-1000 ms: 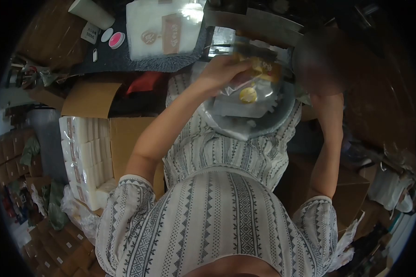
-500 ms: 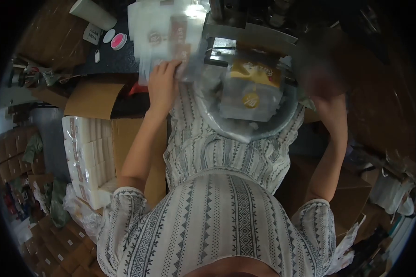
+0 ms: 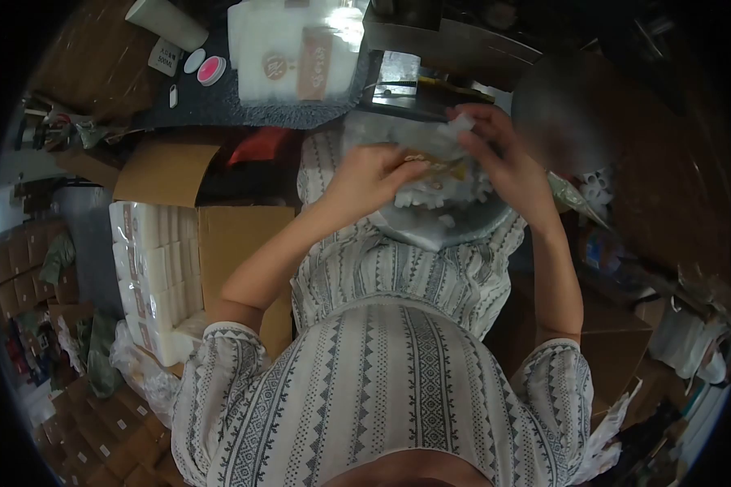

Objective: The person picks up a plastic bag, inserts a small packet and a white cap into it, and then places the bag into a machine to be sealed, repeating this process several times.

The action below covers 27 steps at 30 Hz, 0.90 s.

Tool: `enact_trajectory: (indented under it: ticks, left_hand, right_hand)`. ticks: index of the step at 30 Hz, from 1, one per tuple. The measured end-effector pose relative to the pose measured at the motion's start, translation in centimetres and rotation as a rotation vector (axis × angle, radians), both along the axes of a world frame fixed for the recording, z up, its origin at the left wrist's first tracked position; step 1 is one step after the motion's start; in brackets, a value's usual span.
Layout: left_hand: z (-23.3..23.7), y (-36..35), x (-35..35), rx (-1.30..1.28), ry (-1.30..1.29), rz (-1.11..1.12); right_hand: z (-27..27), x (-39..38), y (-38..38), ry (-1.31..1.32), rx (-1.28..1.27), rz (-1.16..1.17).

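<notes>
Over the lap, my left hand (image 3: pixel 369 178) pinches a clear plastic bag with a yellow printed band (image 3: pixel 434 166), its thumb and fingers at the bag's left side. Across from it, my right hand (image 3: pixel 512 162) has its thumb and fingers closed on a small white crumpled scrap (image 3: pixel 456 127) at the bag's upper edge. Below both hands rests a round basin lined with clear plastic (image 3: pixel 430 235), with white scraps inside. Just beyond, the bench edge holds a metal machine with a shiny plate (image 3: pixel 398 73). The bag is partly hidden by the fingers.
A stack of printed white bags (image 3: pixel 296 61) lies on the dark bench, left of the machine. Beside it are a pink-filled tub (image 3: pixel 211 71) and a white cylinder (image 3: pixel 166 24). An open cardboard box (image 3: pixel 244 243) and wrapped white packs (image 3: pixel 158 284) stand at my left.
My left hand has left the white bag stack and moved right to the yellow-banded bag. My right hand has come inward from the right. The bag is now crumpled between them.
</notes>
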State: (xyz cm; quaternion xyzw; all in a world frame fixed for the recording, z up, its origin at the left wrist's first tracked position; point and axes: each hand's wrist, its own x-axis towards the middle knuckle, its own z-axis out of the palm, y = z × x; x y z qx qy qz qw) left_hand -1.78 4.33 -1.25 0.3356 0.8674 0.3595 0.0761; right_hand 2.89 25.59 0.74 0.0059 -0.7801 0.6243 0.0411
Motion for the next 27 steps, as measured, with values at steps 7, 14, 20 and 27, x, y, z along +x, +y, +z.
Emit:
enact_trajectory:
  ticks: [7,14,20,27]
  left_hand:
    - [-1.9,4.9,-4.4,0.496,-1.059,0.203]
    - [-1.9,0.9,-6.8,0.413,-0.299,0.298]
    - [-6.7,-5.1,-5.3,-0.306,0.708,0.271]
    - [-4.3,-6.9,-5.4,-0.208,0.590,0.315]
  right_hand:
    - [1.6,3.0,4.2,0.042,0.568,-0.172]
    - [-2.1,1.7,10.7,-0.324,1.209,-0.483]
    - [-2.0,1.1,10.8,-0.253,1.184,-0.418]
    - [-2.6,0.4,10.4,-0.178,1.046,-0.350]
